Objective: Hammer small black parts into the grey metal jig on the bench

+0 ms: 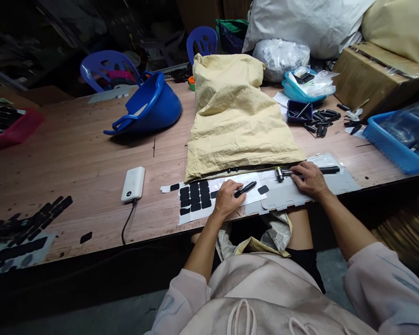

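My left hand (226,199) is closed on a slim black pen-shaped piece (250,186), which points to the right over a white sheet. Beneath and beside that hand is the sheet with rows of black rounded stickers (194,195). A single black sticker (263,190) lies between my two hands. My right hand (310,179) grips a small hammer (280,175) near its metal head; the black handle extends past the hand to the right. Under the hammer lies a grey board (289,197). A large yellow sack (240,116) lies just beyond both hands, small black pieces at its mouth.
A white power bank (133,184) with a cable sits on the left. Farther back is a tipped blue basin (153,104). Black pen-shaped pieces (321,123) lie around a dark tray at right, near a blue basket (391,146) and a cardboard box (370,79). The table's front edge is close.
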The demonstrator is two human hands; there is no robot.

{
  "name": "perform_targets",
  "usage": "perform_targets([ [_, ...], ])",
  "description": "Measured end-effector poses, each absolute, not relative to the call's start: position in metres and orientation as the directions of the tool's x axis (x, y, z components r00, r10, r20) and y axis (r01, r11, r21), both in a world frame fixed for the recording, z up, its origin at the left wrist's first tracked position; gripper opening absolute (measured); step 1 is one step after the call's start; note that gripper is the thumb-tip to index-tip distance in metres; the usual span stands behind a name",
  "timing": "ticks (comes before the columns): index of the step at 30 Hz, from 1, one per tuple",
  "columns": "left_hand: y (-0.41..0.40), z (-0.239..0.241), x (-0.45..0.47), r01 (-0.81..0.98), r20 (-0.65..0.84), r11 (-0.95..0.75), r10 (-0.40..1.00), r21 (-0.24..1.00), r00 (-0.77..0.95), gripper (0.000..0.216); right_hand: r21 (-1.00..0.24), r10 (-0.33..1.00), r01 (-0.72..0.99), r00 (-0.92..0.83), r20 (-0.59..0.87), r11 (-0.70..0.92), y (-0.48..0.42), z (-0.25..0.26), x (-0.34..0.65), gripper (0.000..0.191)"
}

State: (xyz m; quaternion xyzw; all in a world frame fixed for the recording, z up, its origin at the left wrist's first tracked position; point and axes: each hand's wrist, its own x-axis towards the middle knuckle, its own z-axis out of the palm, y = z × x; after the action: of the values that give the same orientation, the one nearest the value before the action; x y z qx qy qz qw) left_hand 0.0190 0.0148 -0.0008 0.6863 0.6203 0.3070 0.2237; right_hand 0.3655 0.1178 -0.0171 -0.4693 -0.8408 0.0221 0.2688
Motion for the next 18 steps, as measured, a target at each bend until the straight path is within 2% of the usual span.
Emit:
perform_targets([
  [5,0.024,-0.003,0.041,0.788,0.130,-0.087,0.991,0.610,0.009,0.020,-0.279,0.794,0.775,-0.425,0.436,0.568,0.118,-0.017,0.366,0.023],
  [14,0.027,-0.003,0.039,0.753,0.080,-0.086,0.996,0.652,0.044,0.014,-0.209,0.759,0.763,-0.493,0.425,0.612,0.108,-0.007,0.361,0.023],
  [18,0.027,0.001,0.040,0.745,0.058,-0.063,0.998,0.664,0.033,0.016,-0.279,0.758,0.728,-0.485,0.436,0.626,0.079,0.006,0.331,0.029],
])
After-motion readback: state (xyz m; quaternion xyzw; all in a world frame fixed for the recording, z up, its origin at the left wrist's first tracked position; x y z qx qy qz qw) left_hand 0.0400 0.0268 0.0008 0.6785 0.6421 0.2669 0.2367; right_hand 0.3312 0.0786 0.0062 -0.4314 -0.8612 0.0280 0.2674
